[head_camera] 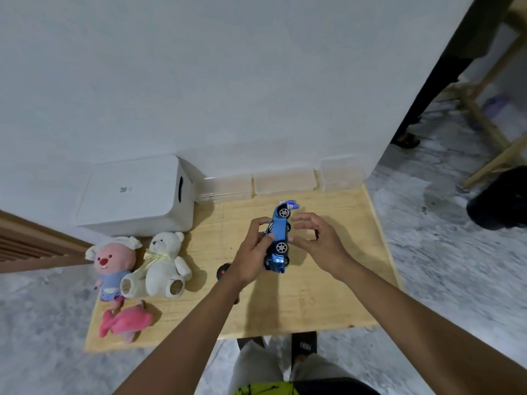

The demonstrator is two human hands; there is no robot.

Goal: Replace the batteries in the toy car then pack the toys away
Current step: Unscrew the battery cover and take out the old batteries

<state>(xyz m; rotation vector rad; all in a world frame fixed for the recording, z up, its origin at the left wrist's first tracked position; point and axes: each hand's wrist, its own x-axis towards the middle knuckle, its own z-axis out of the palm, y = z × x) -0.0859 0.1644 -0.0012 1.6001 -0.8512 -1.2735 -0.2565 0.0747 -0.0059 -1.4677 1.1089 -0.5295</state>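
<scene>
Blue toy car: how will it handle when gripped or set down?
The shiny blue toy car looks rigid, so the left hand gripping its body shouldn't deform it. Glossy shell may be slippery. Its wheels suggest it'll roll if set upright on the wooden table.

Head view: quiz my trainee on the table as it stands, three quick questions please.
1. True or false: the blue toy car sits wheels-down on the table, untouched.
2. Where do the loose batteries lie? A: just beyond the car, before the clear containers. B: at the table's near edge. C: at the table's left edge.
3. How many soft toys lie on the table's left side?
Key: 1 false, the left hand grips it, turned on its side. 2 A. 3 three: pink-faced plush, white teddy bear, pink plush.
</scene>
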